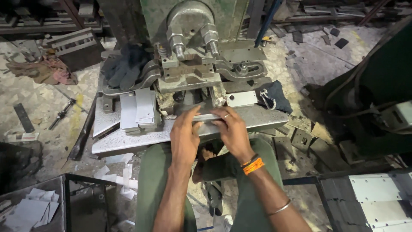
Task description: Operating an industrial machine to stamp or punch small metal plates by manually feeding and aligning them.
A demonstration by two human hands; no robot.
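Head view places us seated at a green press machine (193, 17), looking down over our knees at its steel counter (128, 139). Our left hand (184, 137) and right hand (234, 131) meet at the front edge of the counter, just below the die block (189, 75). Between them we hold a narrow stack of flat metal strips (206, 117), lying level and crosswise. The left grip is closed on the left end of the stack, fingers curled over the top edge; the right grip is closed on the right end, fingers laid along the top, with a ring on one finger. An orange band (253, 165) and a thin metal bangle (279, 209) sit on the right forearm. To the left of the hands, a pile of grey sheet blanks (137, 109) rests on the counter, well apart from the held stack. A single pale plate with a hole (241, 99) lies just behind the right hand, beside the die. Dark gloves (126, 64) lie on the left of the machine bed, and a dark cloth (274, 96) on the right. At lower left a bin holds cut white pieces (30, 210); at lower right a tray holds pale rectangular plates (377, 202). Scrap litters the floor (38, 99).
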